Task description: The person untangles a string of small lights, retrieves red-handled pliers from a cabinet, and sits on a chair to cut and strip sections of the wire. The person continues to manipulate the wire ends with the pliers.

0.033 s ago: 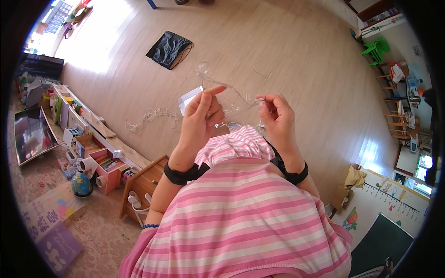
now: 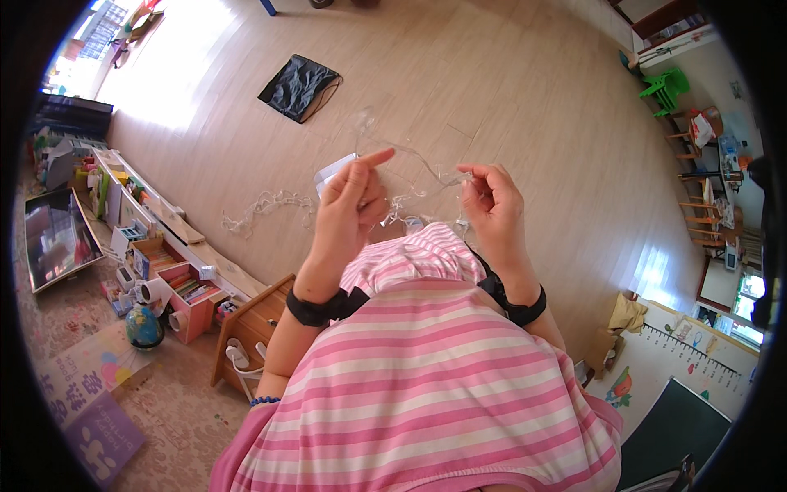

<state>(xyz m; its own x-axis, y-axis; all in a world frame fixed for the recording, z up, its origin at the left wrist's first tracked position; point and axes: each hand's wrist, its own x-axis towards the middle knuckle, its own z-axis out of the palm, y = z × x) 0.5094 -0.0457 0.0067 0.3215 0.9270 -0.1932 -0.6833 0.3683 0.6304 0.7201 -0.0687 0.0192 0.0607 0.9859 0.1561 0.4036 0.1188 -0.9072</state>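
Note:
My left hand (image 2: pixel 355 197) is raised at the centre with its index finger stretched out and the other fingers curled round a thin, clear wire (image 2: pixel 422 164), which loops up beyond it. My right hand (image 2: pixel 494 205), to its right, pinches that wire between thumb and fingertips. Below and beyond my hands, a tangle of clear-white wire (image 2: pixel 266 209) lies on the wooden floor (image 2: pixel 492 98), near a flat white box (image 2: pixel 332 170) partly hidden behind my left hand.
A black drawstring bag (image 2: pixel 295 88) lies on the floor ahead. At the left are shelves, pink storage boxes (image 2: pixel 188 312), a globe (image 2: pixel 143 326) and a small wooden cabinet (image 2: pixel 238 320). Green chairs (image 2: pixel 664 90) and wooden furniture line the right wall. A chalkboard (image 2: pixel 668 443) stands at the lower right.
My left hand has shifted slightly left and my right hand slightly right. The wire loop between and above them has moved a little and now looks more blurred.

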